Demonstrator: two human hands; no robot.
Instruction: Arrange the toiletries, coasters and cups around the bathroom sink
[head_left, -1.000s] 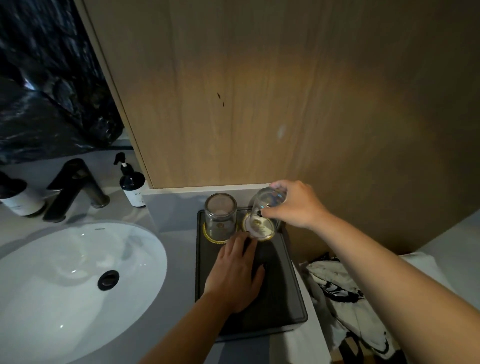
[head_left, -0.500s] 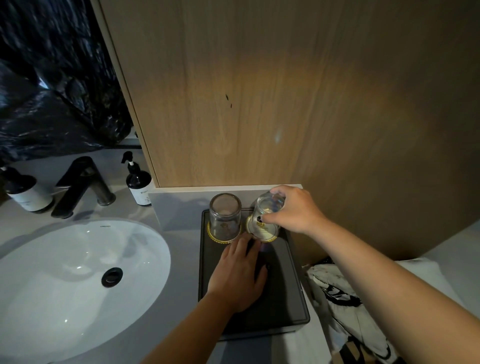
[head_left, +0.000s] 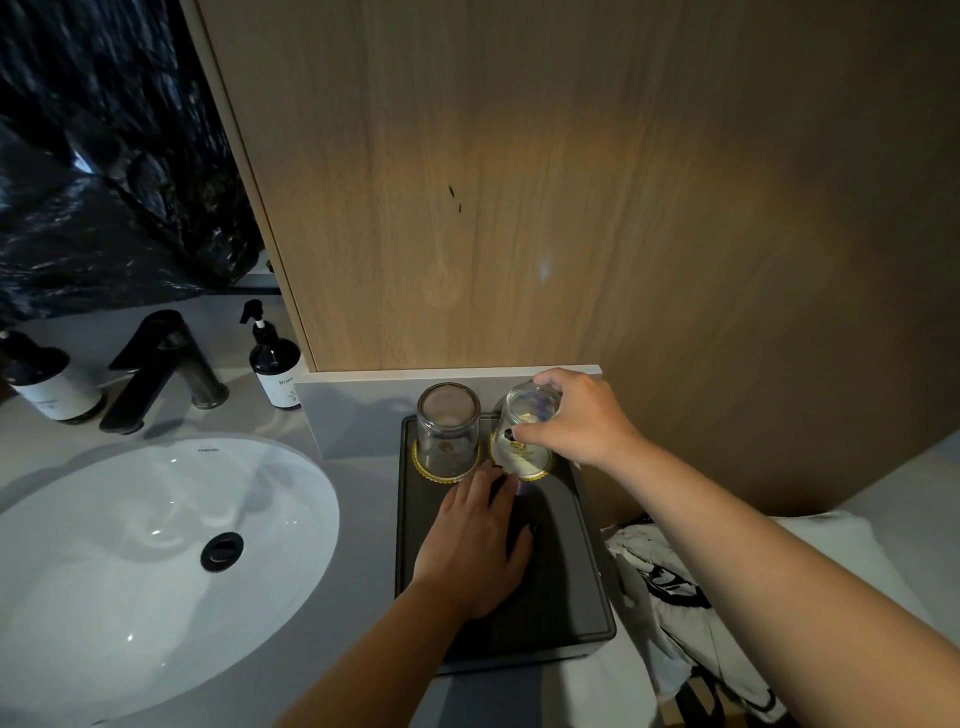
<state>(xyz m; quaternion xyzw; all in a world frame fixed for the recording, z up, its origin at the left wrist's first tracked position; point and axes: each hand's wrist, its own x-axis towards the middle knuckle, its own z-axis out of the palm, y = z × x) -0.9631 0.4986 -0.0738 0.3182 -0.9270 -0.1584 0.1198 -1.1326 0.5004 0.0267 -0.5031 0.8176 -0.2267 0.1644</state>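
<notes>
A dark rectangular tray (head_left: 571, 597) lies on the grey counter right of the white sink (head_left: 130, 545). At the tray's far end an upturned clear glass (head_left: 448, 428) stands on a gold-rimmed coaster (head_left: 431, 474). Beside it, my right hand (head_left: 576, 415) grips a second upturned glass (head_left: 522, 434), tilted over another gold-rimmed coaster (head_left: 535, 472). My left hand (head_left: 478, 540) lies flat on the tray, with its fingertips at the near edge of the coasters. Two dark pump bottles (head_left: 274, 364) (head_left: 47, 384) flank the black faucet (head_left: 161, 364).
A wooden panel (head_left: 519, 182) rises right behind the tray. A black-and-white patterned cloth (head_left: 670, 587) lies on a white surface to the tray's right. Dark marble wall fills the upper left.
The tilted glass in my right hand has come lower over its coaster. My left hand stays flat on the tray. The view has shifted slightly.
</notes>
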